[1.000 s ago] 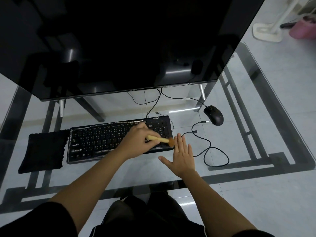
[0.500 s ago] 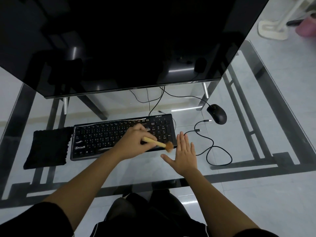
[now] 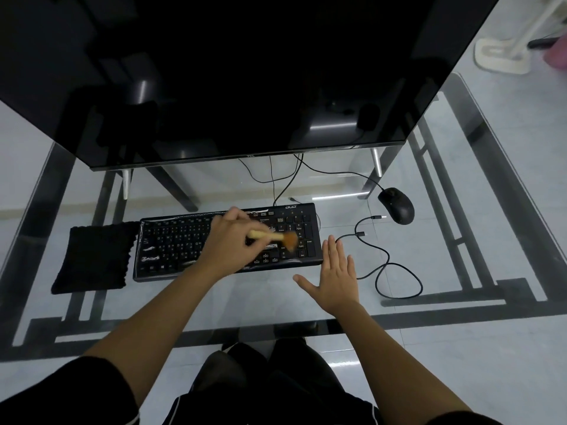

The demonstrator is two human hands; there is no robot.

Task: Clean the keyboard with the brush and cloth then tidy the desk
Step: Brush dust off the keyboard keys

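Left hand (image 3: 227, 240) has its fingers (image 3: 250, 240) curled tight round the wooden handle of the brush (image 3: 270, 236). The handle sticks out to the right of those fingers, and the orange bristles at its tip are blurred. The bristles sit over the number pad at the right end of the keyboard (image 3: 184, 243); can't tell if they touch the keys.

Right hand (image 3: 334, 277) lies flat, palm down, on the glass desk (image 3: 245, 302). Its fingers (image 3: 333, 250) are straight and close together, the thumb is spread out to the left, and it holds nothing. The fingertips are just beside the keyboard's right end, near its front corner; whether they touch it I can't tell.

The keyboard is black and lies flat. Most of it runs off to the left of the brush-holding fingers, under the left wrist. Glossy reflections show on its left half.

The cloth (image 3: 92, 259) is black and flat on the desk, well to the left of both hands, with its right edge against the keyboard's left end.

A black mouse (image 3: 397, 205) is beyond and to the right of the right hand's fingers, apart from them. A loose black cable (image 3: 389, 265) loops on the desk just right of that hand. A dark monitor (image 3: 245, 72) stands beyond the keyboard, past both hands.
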